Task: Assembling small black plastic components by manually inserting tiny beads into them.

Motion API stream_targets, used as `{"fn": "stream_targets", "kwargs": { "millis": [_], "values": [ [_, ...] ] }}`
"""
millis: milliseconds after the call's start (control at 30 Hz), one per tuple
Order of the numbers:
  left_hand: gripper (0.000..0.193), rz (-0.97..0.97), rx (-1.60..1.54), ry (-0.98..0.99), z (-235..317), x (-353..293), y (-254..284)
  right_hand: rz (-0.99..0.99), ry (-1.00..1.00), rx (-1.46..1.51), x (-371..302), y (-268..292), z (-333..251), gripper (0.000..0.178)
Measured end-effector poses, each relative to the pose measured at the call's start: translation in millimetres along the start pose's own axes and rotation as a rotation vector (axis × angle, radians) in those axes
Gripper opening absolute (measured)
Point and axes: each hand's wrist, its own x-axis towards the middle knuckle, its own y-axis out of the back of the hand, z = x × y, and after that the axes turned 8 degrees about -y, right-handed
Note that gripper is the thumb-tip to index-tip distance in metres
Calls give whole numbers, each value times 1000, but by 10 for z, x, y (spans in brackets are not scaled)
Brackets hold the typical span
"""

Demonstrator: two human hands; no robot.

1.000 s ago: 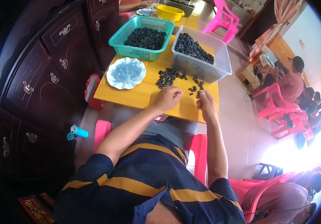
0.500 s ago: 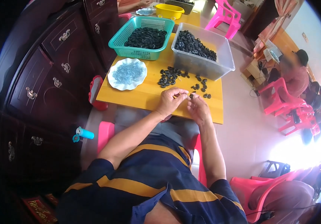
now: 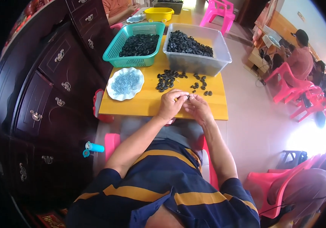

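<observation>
My left hand and my right hand meet over the near edge of a yellow table, fingertips pinched together. A small black oval piece sits in the pinch of my right hand, touching the left fingertips. What the left fingers hold is too small to make out; a yellow spot shows between them. Beyond my hands lies a loose pile of black oval pieces, with a few more to its right. Left of them, a white wavy-rimmed plate carries many thin, clear bluish bits.
Farther back stand a green perforated basket and a clear plastic bin, both holding black pieces. A dark cabinet lines the left. A blue bottle is at lower left. Other people sit on pink chairs at right.
The view has shifted a little, moving the table and containers in the picture. My hands stay pinched together; the black piece now sits closer to the left fingertips.
</observation>
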Motion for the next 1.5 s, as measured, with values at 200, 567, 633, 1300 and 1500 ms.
{"fn": "stream_targets", "kwargs": {
  "millis": [200,567,633,1300,1500],
  "values": [
    [15,-69,119,-145,86,27,-29,-1,1,22,12,24,16,13],
    [25,-72,-7,185,-405,136,-212,197,332,393,-23,106,-163,11],
    [24,-117,97,127,-455,196,-273,197,353,427,-5,174,-177,10],
    [5,-335,587,-107,-340,266,-395,-34,212,389,-27,78,-143,15],
    [6,-393,505,-114,-302,293,-387,-56,149,416,-37,59,-149,19]
  ]
}}
